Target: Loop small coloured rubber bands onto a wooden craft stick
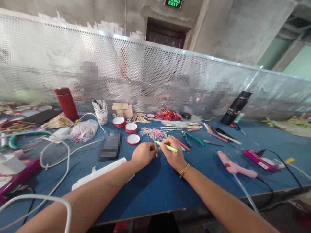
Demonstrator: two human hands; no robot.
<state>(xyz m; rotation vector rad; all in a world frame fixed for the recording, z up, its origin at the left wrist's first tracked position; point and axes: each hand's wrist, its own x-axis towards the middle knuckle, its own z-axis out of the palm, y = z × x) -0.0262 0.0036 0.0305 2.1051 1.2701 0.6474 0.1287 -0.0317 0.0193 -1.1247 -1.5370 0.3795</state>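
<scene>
My left hand pinches a small flat wooden stick upright above the blue table; the stick's upper part looks reddish. In my right hand is a light green marker pen, gripped as for writing, its tip close to the stick. Whether the tip touches the wood I cannot tell. Just beyond both hands lies a loose heap of colourful small bands. Beside my right hand are a red pen and green-handled pliers.
Red-rimmed round tins and a cup of pens stand left of the heap. A pink glue gun lies right, near a purple power strip. A white cable loops across the left. A perforated metal screen closes the back.
</scene>
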